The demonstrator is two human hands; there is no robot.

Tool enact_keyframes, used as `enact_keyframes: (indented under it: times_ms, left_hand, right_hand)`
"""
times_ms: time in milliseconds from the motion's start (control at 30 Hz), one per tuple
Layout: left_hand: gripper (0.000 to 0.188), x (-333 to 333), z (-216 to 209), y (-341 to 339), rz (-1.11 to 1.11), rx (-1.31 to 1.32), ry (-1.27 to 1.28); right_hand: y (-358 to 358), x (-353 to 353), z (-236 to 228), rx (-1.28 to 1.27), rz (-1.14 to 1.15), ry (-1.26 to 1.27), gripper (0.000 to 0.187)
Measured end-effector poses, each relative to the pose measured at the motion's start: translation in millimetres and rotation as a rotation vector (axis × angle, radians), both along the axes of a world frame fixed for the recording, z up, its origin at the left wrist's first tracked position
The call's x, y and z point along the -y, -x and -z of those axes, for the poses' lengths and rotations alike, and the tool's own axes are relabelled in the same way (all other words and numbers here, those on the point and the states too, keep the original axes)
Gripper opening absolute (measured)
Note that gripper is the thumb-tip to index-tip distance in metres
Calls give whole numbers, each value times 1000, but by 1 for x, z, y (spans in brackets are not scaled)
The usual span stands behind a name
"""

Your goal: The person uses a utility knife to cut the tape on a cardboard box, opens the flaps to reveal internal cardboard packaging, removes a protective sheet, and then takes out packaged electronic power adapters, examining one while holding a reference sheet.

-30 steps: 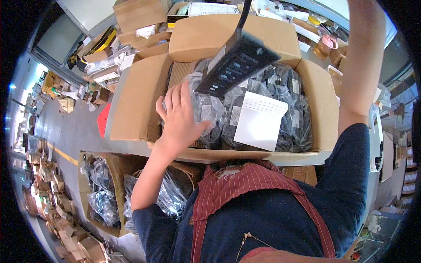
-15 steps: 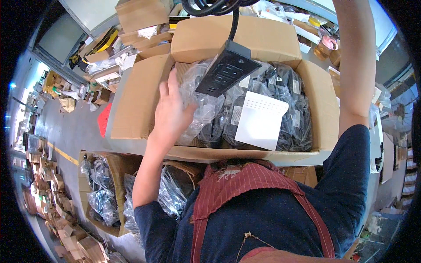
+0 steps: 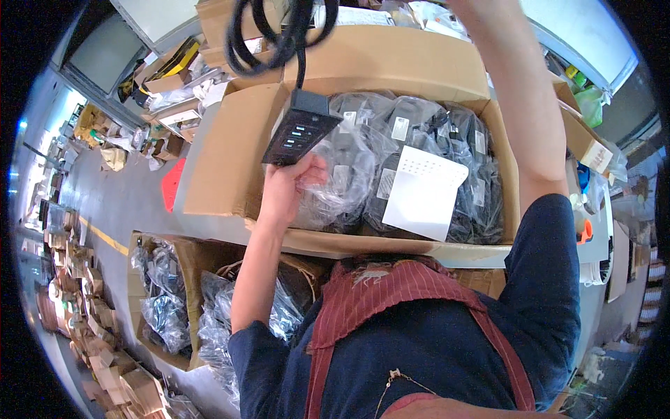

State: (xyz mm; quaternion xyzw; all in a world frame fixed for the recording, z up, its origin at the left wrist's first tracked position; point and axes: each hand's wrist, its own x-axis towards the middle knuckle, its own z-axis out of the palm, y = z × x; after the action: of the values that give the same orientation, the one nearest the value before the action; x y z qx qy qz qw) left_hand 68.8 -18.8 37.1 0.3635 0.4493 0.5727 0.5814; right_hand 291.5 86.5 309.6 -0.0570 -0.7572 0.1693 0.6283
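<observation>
Slanting lengthwise toward lower left, black power strip [image 3: 301,133]; left hand [image 3: 287,183], fingers curled, grip unclear

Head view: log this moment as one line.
left hand: curled at clear plastic; right hand: out of view; black power strip: over carton's left side; white sheet: on bagged items

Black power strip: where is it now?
Head view, left of centre: the power strip is over the left side of the open carton, below its coiled cord in the picture and just above the left hand.
</observation>
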Motion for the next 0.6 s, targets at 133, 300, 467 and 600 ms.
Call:
enact_keyframes:
  times_ms: [133,300,467,600]
  left_hand:
    - [13,12,8,20,-252,-64,-45]
    - [27,22,2,38,-219,-184,-96]
    - [33,36,-20,39,-91,-348,-221]
    - [50,44,-31,36,35,-284,-243]
  right_hand:
    - [6,7,37,237,-200,207,19]
    - [16,0,73,299,-326,517,17]
    - [17,-11,102,370,-113,414,17]
    - [27,-16,126,350,-97,431,23]
